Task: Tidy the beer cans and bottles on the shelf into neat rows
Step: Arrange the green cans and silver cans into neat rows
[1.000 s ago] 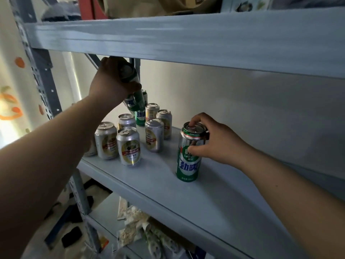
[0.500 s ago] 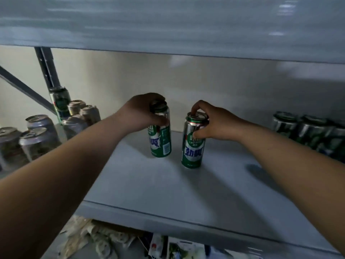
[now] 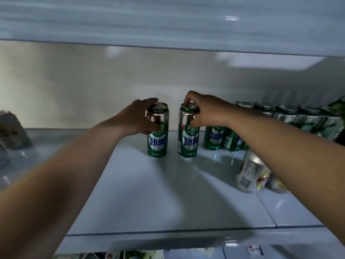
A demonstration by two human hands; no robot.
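Observation:
Two tall green beer cans stand upright side by side on the grey shelf (image 3: pixel 141 199). My left hand (image 3: pixel 138 118) wraps the upper part of the left green can (image 3: pixel 157 141). My right hand (image 3: pixel 201 111) grips the rim and top of the right green can (image 3: pixel 187 143). To the right, a row of green cans (image 3: pixel 216 135) stands along the back, partly hidden by my right forearm. A short silver can (image 3: pixel 252 172) stands in front of that row.
The shelf above (image 3: pixel 168 21) hangs low over the cans. A silver can (image 3: pixel 11 129) shows blurred at the far left edge. The shelf's front edge (image 3: pixel 168 238) runs across the bottom, with packets on the shelf below. A seam (image 3: pixel 265 208) splits the shelf board at right.
Both hands have carried their green cans rightward along the shelf toward the row of green cans. The silver cans at the left have slid almost out of view.

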